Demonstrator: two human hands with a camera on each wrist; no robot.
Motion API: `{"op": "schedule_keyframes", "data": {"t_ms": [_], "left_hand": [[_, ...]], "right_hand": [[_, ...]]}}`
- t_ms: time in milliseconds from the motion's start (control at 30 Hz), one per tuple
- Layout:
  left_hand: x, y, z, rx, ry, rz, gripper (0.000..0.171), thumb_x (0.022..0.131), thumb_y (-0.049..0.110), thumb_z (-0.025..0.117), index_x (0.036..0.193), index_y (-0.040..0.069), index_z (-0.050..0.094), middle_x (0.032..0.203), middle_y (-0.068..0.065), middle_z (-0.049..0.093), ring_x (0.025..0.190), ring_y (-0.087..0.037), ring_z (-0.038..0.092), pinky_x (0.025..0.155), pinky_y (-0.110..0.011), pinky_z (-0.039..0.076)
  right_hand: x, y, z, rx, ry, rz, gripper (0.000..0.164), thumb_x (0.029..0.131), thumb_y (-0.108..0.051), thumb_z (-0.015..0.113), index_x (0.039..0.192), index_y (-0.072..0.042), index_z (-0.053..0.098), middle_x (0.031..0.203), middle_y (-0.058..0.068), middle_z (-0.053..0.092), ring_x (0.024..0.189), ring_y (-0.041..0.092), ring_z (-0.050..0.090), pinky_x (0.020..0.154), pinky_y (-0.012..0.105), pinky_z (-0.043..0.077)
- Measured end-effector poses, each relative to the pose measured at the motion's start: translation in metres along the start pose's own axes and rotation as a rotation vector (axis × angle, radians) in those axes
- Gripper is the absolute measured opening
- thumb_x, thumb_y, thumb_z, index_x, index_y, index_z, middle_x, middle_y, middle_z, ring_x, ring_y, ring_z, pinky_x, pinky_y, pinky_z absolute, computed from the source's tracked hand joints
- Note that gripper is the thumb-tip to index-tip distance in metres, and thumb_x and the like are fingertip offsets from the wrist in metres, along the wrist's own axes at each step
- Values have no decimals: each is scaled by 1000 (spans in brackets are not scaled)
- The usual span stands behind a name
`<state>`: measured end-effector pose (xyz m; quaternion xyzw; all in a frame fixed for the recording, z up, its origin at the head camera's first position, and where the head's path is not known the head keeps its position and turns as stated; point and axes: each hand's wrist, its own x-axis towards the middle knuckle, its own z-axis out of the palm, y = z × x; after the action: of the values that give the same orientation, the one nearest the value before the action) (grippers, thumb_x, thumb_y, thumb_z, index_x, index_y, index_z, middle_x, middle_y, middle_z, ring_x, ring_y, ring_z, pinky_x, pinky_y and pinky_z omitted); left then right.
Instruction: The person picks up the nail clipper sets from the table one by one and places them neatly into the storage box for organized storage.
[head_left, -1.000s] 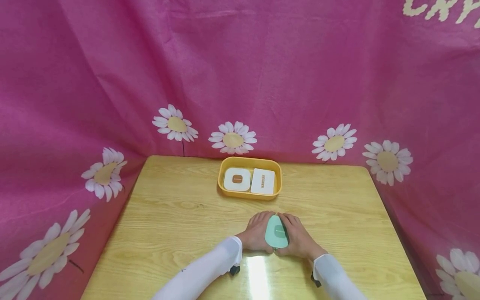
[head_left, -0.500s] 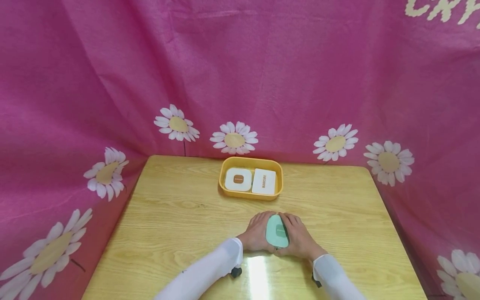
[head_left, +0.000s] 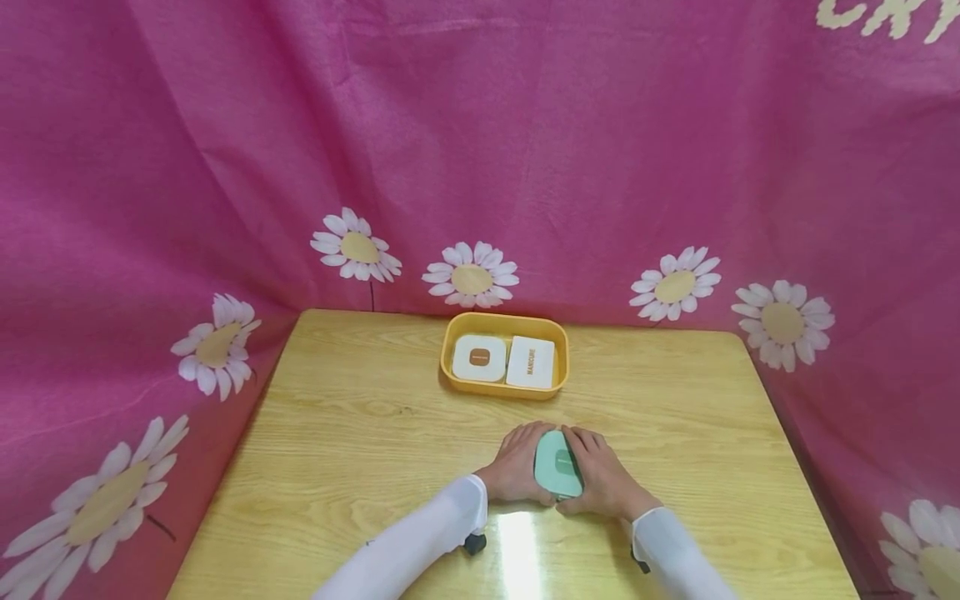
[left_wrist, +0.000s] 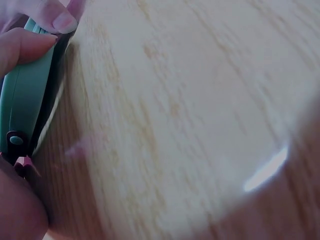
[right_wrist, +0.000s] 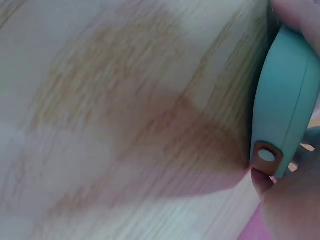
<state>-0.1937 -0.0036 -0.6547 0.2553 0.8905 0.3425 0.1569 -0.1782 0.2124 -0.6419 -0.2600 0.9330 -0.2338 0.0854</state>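
A mint-green rounded case (head_left: 557, 468) sits between the two hands near the front middle of the table. My left hand (head_left: 519, 468) grips its left side, and my right hand (head_left: 607, 479) grips its right side, with the thumbs at its near edge. In the left wrist view, the green case (left_wrist: 29, 87) shows its edge close over the wood, with fingertips on its rim. A brown tab with a round snap (right_wrist: 266, 156) shows on the case's side in the right wrist view, close to a fingertip. The case's underside is hidden.
Behind the hands stands a yellow tray (head_left: 504, 392). It holds a white rounded box with a brown label (head_left: 467, 372) and a white square box (head_left: 531, 375) marked MANICURE. A pink flowered curtain (head_left: 555, 183) hangs around the wooden table (head_left: 360, 433).
The case has tilted slightly between the hands, its top face looking more evenly wide now. Both hands keep their hold at nearly the same spot. The whole view drifts a little.
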Motion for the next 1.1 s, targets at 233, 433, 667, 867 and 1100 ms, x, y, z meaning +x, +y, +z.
{"op": "schedule_keyframes", "data": {"t_ms": [233,433,667,867,1100], "left_hand": [[0,2,-1,-1,-2,-3,118,68,36,97,162,17,28,163,-3,37,154,-22,29,129,-47,16],[2,0,-2,51,-6,22,118,70,38,94,164,17,26,166,-3,36,157,-22,25,130,-47,14],[-2,-4,-5,33,-52,40,117,72,37,93,164,14,24,167,-4,33,158,-24,22,130,-46,14],[-5,-1,-22,-52,-87,39,118,73,31,94,165,13,24,160,-3,40,146,-20,39,123,-41,31],[-6,1,-35,-132,-86,61,121,70,23,95,166,10,22,160,-7,38,136,-15,46,114,-32,40]], "right_hand": [[-1,0,-5,17,-31,28,129,66,-48,98,161,5,29,157,26,41,142,45,38,115,61,40],[-1,2,-6,25,22,1,130,62,-50,100,159,6,34,152,27,45,138,45,42,112,61,43],[0,0,-2,34,57,-9,128,60,-51,100,156,7,39,147,26,50,133,44,47,109,61,46],[5,-4,-7,26,63,-3,125,61,-53,98,156,5,40,146,23,52,131,39,50,108,57,48],[11,-10,-16,26,65,-2,126,61,-57,98,156,3,41,147,21,51,132,38,49,107,57,48]]}}
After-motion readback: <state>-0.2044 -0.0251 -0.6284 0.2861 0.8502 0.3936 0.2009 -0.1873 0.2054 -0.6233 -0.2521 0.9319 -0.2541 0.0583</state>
